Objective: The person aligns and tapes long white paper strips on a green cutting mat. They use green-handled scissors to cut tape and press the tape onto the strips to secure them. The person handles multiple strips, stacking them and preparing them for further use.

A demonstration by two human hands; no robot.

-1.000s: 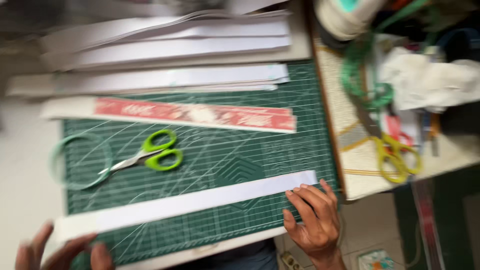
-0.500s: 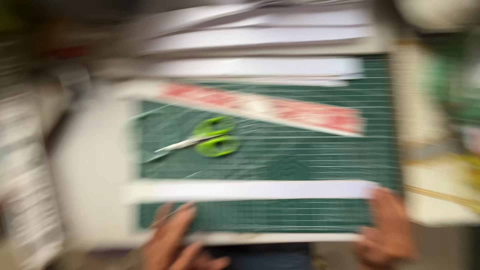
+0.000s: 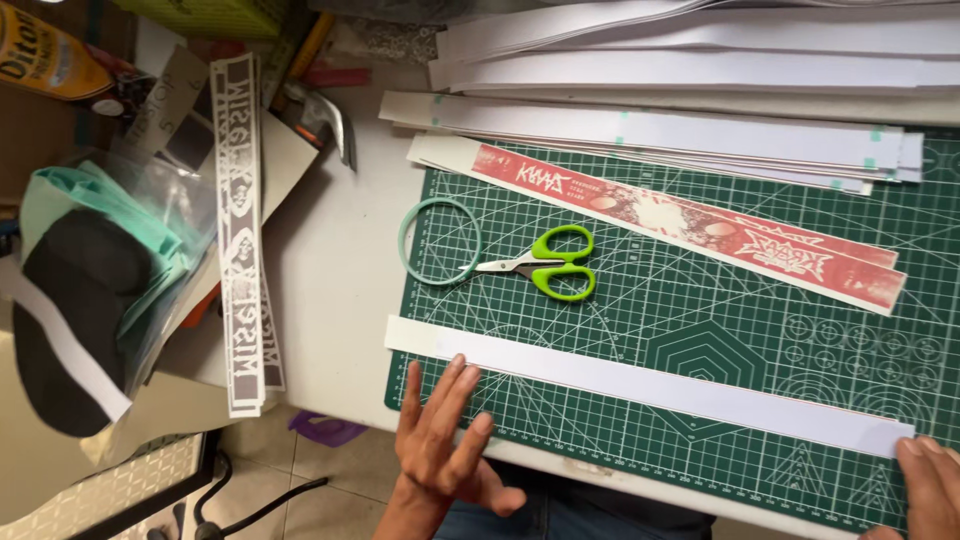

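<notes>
The long white paper strip (image 3: 640,385) lies flat on the green cutting mat (image 3: 700,330), running from the mat's left edge down toward its lower right corner, and we have a hand at each end. Our left hand (image 3: 440,440) rests on the mat just below the strip's left end, fingers stretched out and spread a little, the tips touching or nearly touching the paper's lower edge; it grips nothing. Our right hand (image 3: 925,480) sits at the strip's right end by the frame's corner; only a few fingertips show, so we cannot tell whether they press the paper or merely lie beside it.

As for progress, we judge the strip laid out and roughly lined up, but uncut and unfolded. The small green-handled scissors (image 3: 545,265) lie closed and untouched above it, beside a pale green ring (image 3: 438,240). The printed red strip (image 3: 690,225) lies slantwise higher on the mat, apart from the white one and not yet joined to it. Beyond that, a stack of white strips (image 3: 660,135) waits at the mat's top edge, so it seems most of the pile is still to be handled. To the left of the table sit a patterned black-and-white strip (image 3: 243,240) and a clear plastic bag (image 3: 110,270) of dark and teal stuff.
</notes>
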